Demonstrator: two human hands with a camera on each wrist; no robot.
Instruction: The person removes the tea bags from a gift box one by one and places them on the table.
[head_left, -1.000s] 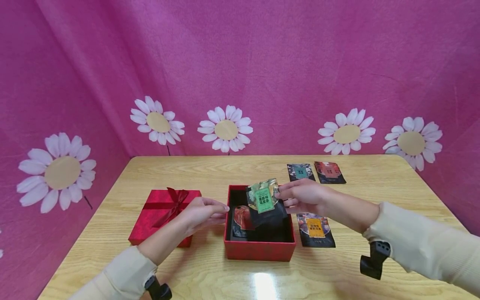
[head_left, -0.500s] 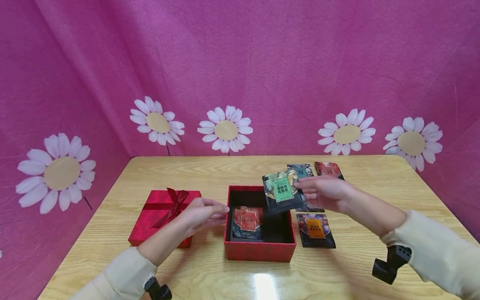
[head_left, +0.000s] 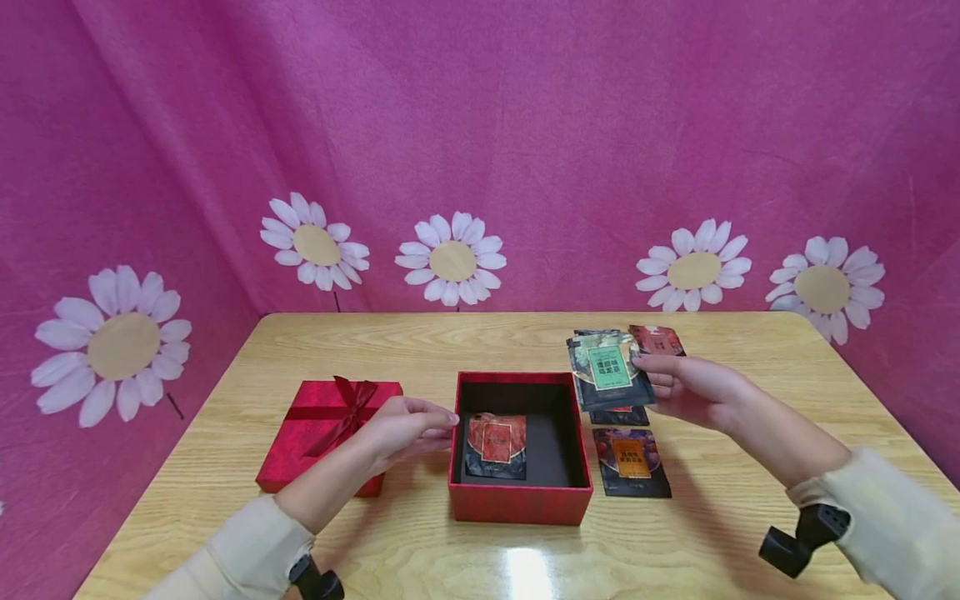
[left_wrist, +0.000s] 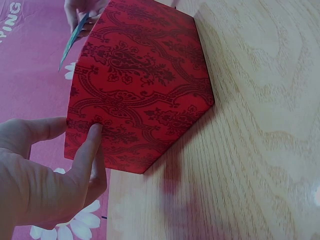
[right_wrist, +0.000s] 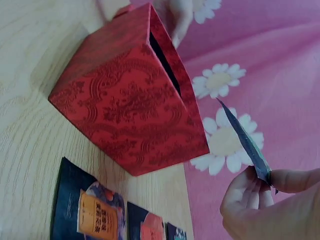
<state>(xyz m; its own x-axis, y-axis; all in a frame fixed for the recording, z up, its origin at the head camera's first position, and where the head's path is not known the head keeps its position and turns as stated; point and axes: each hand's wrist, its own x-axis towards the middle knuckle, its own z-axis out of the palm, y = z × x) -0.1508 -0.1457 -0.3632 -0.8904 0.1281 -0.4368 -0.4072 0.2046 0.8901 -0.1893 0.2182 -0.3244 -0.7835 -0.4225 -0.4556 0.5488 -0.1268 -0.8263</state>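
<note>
An open red gift box (head_left: 517,505) with a dark lining stands on the table. My left hand (head_left: 408,429) pinches its left wall at the rim; in the left wrist view the fingers (left_wrist: 90,150) press the patterned outside. Inside the box, on the left, lies a black tea sachet with a red label (head_left: 497,446). My right hand (head_left: 693,387) pinches the right edge of a green-labelled tea sachet (head_left: 609,371), held above the table to the right of the box. Seen edge-on in the right wrist view, that sachet (right_wrist: 245,137) is between thumb and fingers.
An orange-labelled sachet (head_left: 632,463) lies right of the box. Behind it is a sachet (head_left: 618,415) mostly covered by the held one. A red-labelled sachet (head_left: 656,340) lies farther back. The red lid with a ribbon bow (head_left: 322,425) rests on the left.
My right hand has carried the green-labelled sachet from over the box to the right, past its right wall. The red-labelled sachet inside is now uncovered. My left hand stays on the rim.
</note>
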